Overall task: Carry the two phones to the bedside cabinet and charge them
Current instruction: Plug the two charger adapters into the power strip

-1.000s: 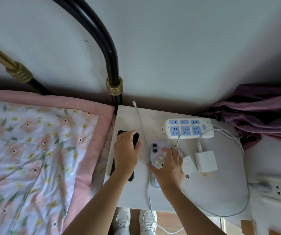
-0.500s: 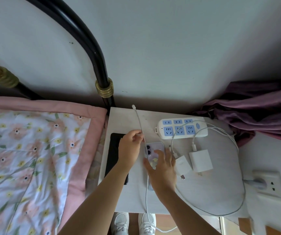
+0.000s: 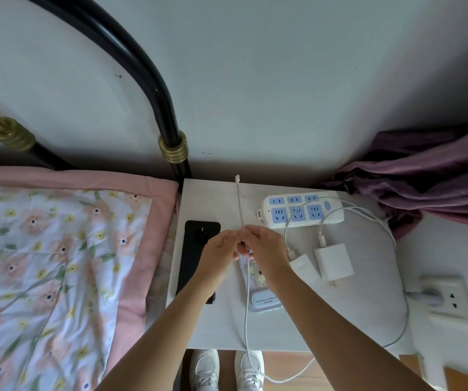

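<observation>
The fingers (image 3: 245, 235) of both hands pinch the white cable (image 3: 239, 204) together at one spot, likely to run along it toward the free plug lying at the table's (image 3: 213, 328) far edge. Right hand (image 3: 265, 246) covers the far end of the lilac phone (image 3: 263, 301); left hand (image 3: 218, 249) hangs beside the black phone (image 3: 190, 263). Both phones lie flat near the power strip (image 3: 300, 210), within the cable's reach.
</observation>
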Tool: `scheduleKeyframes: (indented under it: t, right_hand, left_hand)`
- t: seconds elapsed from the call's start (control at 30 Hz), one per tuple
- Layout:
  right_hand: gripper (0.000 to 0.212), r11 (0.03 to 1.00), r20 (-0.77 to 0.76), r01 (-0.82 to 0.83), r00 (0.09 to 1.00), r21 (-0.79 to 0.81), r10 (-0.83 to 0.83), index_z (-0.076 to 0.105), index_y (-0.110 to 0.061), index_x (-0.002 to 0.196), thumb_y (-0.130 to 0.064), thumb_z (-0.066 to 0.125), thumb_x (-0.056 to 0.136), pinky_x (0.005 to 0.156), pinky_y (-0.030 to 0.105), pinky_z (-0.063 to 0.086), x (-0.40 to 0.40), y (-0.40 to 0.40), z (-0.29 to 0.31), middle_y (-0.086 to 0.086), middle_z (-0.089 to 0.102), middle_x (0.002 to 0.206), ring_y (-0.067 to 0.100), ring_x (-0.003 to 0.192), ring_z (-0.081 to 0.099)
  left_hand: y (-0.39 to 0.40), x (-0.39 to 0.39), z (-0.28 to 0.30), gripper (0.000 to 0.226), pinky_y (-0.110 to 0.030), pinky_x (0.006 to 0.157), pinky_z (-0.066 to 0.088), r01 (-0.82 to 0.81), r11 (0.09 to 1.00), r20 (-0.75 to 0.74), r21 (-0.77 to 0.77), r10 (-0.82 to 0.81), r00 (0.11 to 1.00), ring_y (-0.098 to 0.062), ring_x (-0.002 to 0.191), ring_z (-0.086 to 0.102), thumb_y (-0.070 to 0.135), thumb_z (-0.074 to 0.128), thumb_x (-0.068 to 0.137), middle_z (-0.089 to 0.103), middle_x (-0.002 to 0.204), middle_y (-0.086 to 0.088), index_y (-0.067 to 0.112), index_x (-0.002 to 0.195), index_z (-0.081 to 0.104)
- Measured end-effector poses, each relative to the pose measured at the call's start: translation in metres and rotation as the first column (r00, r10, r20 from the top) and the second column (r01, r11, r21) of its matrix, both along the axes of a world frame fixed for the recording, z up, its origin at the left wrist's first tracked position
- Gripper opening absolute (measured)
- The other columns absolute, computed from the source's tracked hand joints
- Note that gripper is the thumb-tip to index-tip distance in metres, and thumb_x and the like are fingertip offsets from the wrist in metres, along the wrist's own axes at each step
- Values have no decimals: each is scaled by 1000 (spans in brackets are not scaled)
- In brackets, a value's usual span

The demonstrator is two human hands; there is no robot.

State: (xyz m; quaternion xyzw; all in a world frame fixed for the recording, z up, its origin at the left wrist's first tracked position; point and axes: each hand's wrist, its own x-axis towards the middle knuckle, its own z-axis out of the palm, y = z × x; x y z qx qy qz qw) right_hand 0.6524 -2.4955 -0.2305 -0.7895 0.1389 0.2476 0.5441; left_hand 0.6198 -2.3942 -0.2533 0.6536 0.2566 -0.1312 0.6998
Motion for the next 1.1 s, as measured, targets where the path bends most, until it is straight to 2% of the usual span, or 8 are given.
scheduleKeyframes:
  t: [0.13, 0.23, 0.37, 0.47, 0.57, 0.7, 0.8, 1.1]
  right_hand:
    - [14, 995, 11, 96, 995, 10, -96, 72, -12, 80, -17, 61, 88, 63, 20, 50, -7, -1, -1, 12, 70, 74, 13, 63, 59]
    - [9, 995, -72, 80, 995, 63, -76, 72, -14, 80, -18, 66, 86, 52, 12, 45, -27, -2, -1, -2, 65, 63, 4, 52, 53]
    - [9, 993, -213, 13, 977, 116, 12, 72, -23, 74, -16, 72, 80, 50, 16, 45, -67, -10, -8, -4, 64, 60, 7, 52, 54]
    - [7, 989, -288, -15, 956, 148, 58, 74, -22, 75, -15, 75, 78, 55, 21, 51, -89, -16, -13, -7, 65, 57, 8, 56, 59]
    - [12, 986, -315, -76, 941, 151, 121, 74, -19, 76, -8, 74, 76, 60, 24, 55, -97, -21, -16, -4, 68, 64, 12, 61, 65]
    - [13, 969, -351, 89, 936, 229, -3, 70, -11, 94, -6, 66, 82, 66, 27, 57, -88, -22, -11, 9, 72, 80, 17, 70, 69]
    - [12, 941, -327, 233, 934, 245, -146, 68, -8, 96, -9, 61, 87, 66, 28, 56, -68, -16, -9, 11, 73, 82, 18, 70, 69]
    - [17, 973, -156, 188, 973, 133, -167, 66, -8, 103, -8, 61, 87, 70, 28, 57, -22, 1, -11, 12, 72, 86, 18, 73, 66]
  left_hand:
    - [7, -1, 1, 27, -19, 59, 43, -176, 984, -88, -10, 174, 981, -7, 64, 56, 20, 39, 98, 65, 76, -3, 9, 87, 61]
    - [13, 3, 0, 33, -28, 70, 46, -205, 976, -185, -76, 188, 964, -15, 82, 62, 32, 33, 101, 69, 93, -2, 14, 105, 60]
    - [20, 9, -1, 34, -31, 78, 48, -194, 967, -183, -165, 163, 969, -15, 88, 67, 39, 34, 100, 73, 95, 1, 16, 103, 58]
    - [20, 15, 0, 23, -25, 66, 52, -255, 951, -204, -172, 219, 954, -11, 65, 64, 26, 42, 99, 70, 80, -3, 12, 92, 60]
    - [21, 16, 2, 20, -17, 43, 41, -274, 952, -163, -137, 251, 954, -4, 39, 45, 24, 50, 96, 54, 60, 1, 13, 88, 64]
    - [20, 1, 4, 24, -18, 41, 29, -181, 980, -83, -86, 174, 981, -6, 40, 31, 31, 55, 93, 42, 48, 8, 12, 90, 69]
    - [19, -16, 3, 22, -24, 48, 40, -135, 990, -65, -28, 133, 989, -9, 45, 46, 26, 54, 94, 58, 61, 2, 7, 91, 66]
    - [25, -82, -16, 13, -20, 46, 39, -291, 945, -76, 147, 305, 949, -10, 47, 48, 15, 63, 88, 63, 60, -1, 21, 77, 67]
